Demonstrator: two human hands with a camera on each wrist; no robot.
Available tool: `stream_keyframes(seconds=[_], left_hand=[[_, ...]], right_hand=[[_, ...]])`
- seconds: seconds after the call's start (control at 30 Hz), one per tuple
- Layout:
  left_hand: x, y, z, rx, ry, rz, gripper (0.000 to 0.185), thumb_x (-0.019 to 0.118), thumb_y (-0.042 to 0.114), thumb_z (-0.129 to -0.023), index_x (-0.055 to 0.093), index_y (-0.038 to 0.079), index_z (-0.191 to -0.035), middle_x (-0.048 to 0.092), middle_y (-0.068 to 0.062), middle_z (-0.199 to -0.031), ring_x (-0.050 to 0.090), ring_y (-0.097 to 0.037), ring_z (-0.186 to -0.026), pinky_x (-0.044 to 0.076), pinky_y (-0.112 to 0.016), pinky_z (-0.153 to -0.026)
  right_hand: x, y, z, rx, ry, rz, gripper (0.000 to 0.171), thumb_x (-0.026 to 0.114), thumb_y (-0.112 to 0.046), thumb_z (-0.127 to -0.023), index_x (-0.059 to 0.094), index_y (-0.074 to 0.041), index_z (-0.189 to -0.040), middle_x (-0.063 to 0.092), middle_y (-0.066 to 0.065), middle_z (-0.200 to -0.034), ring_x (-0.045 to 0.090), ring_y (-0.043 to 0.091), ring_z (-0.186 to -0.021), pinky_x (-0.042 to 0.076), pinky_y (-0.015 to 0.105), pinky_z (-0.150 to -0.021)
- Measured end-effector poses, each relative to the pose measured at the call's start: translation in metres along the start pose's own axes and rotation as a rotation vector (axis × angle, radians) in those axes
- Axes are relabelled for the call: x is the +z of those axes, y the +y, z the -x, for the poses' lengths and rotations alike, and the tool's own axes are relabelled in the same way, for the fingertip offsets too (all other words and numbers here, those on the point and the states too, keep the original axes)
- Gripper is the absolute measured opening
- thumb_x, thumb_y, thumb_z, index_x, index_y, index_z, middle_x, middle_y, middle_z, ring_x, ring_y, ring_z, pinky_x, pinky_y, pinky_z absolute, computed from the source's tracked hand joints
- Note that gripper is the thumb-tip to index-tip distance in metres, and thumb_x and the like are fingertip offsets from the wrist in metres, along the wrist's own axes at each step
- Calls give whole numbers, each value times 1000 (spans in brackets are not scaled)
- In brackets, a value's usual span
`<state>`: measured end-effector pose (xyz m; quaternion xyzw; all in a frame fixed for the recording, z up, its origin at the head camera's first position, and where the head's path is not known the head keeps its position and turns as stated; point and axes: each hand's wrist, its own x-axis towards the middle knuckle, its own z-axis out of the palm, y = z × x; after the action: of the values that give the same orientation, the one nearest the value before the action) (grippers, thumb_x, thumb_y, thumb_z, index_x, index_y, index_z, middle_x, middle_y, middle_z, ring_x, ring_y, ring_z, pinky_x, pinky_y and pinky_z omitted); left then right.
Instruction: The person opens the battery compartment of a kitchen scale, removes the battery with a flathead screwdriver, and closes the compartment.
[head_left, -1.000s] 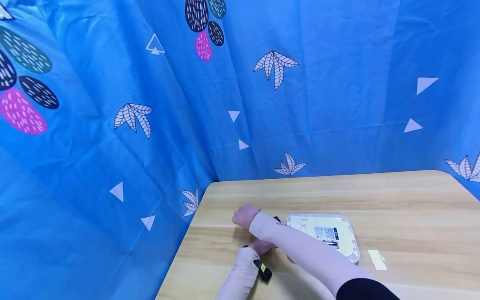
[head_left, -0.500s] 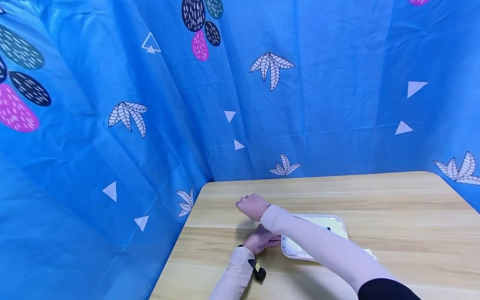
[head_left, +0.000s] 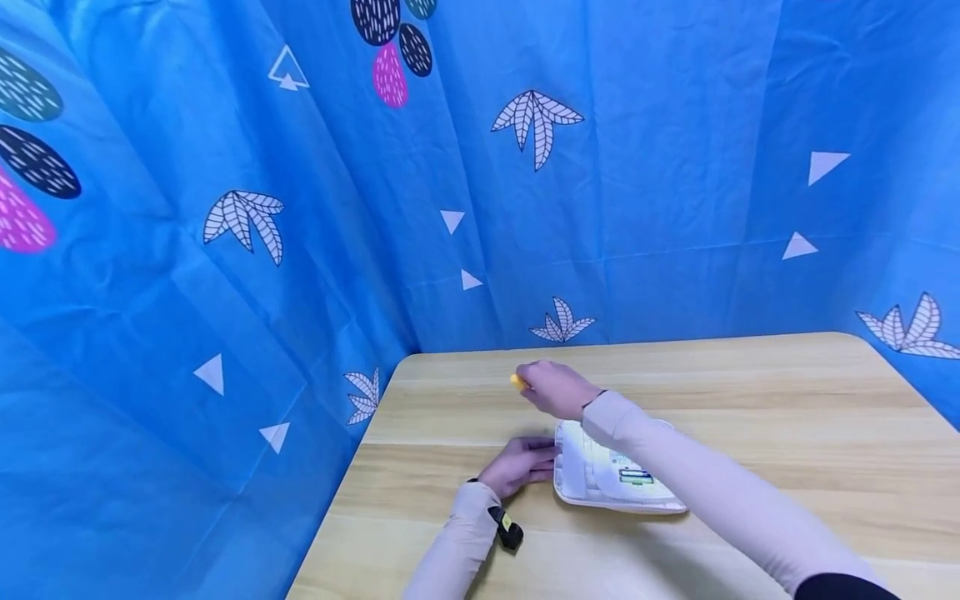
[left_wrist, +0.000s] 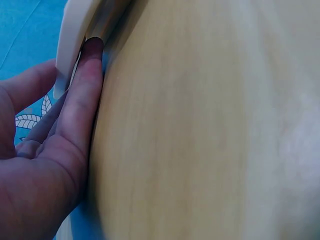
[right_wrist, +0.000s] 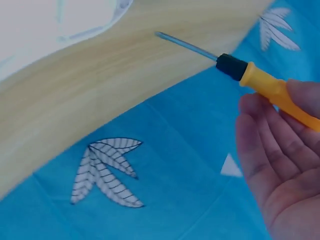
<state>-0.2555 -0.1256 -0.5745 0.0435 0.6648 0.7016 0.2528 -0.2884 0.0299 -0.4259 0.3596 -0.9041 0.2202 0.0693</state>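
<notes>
A flat white plastic device (head_left: 581, 483) with rounded corners lies underside up, its battery compartment (head_left: 636, 477) uncovered. My left hand (head_left: 517, 467) holds its left edge; in the left wrist view the thumb is on one face of the rim (left_wrist: 72, 40) and the fingers lie along the other, against the table. My right hand (head_left: 555, 389) is raised above the far side of the device. It grips a screwdriver (right_wrist: 265, 82) by the yellow handle, the shaft pointing away from the palm. In the head view only the handle's end shows, and my right forearm hides part of the device.
The wooden table (head_left: 810, 417) has its back edge against a blue patterned curtain (head_left: 660, 208), which also hangs along the left side. A dark wrist strap piece (head_left: 510, 533) sticks out from the left sleeve.
My right hand has risen and moved right, over the device, carrying the screwdriver. My left hand has come to the device's left edge. The pale loose cover is now hidden behind the right arm.
</notes>
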Motion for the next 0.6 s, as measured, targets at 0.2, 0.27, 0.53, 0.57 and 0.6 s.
stream_keyframes(seconds=[0.2,0.27,0.53,0.57,0.6], left_hand=[[-1,4,-2,-25,6,-12,44,66,9,-100,56,-9,-139,72,-23,-126,77,-23,-103,65,-35,-97],[-1,6,-2,-36,19,-15,44,66,11,-100,57,-9,-139,72,-22,-126,77,-22,-103,65,-33,-96],[1,7,1,-52,37,-32,45,67,12,-100,57,-8,-139,74,-19,-124,76,-18,-100,65,-32,-95],[2,6,1,-53,36,-30,45,67,12,-100,57,-8,-139,74,-19,-123,76,-18,-99,65,-31,-95],[2,6,1,-53,36,-30,45,67,12,-100,57,-8,-139,74,-19,-123,76,-18,-99,65,-31,-94]], right_hand=[[-28,21,26,95,52,-262,5,68,-5,-97,67,-5,-92,73,7,-83,64,9,-71,59,22,-64],[-34,26,35,117,61,-304,5,67,-7,-98,67,-5,-94,75,9,-87,67,11,-75,62,26,-68],[-49,41,72,222,109,-391,6,67,-12,-99,69,-7,-102,78,14,-100,75,22,-92,67,40,-85],[-50,43,76,228,119,-397,6,67,-12,-99,69,-7,-103,78,14,-101,75,22,-93,67,41,-85],[-51,44,81,239,128,-403,7,67,-12,-99,69,-6,-103,78,15,-102,75,23,-93,67,42,-86]])
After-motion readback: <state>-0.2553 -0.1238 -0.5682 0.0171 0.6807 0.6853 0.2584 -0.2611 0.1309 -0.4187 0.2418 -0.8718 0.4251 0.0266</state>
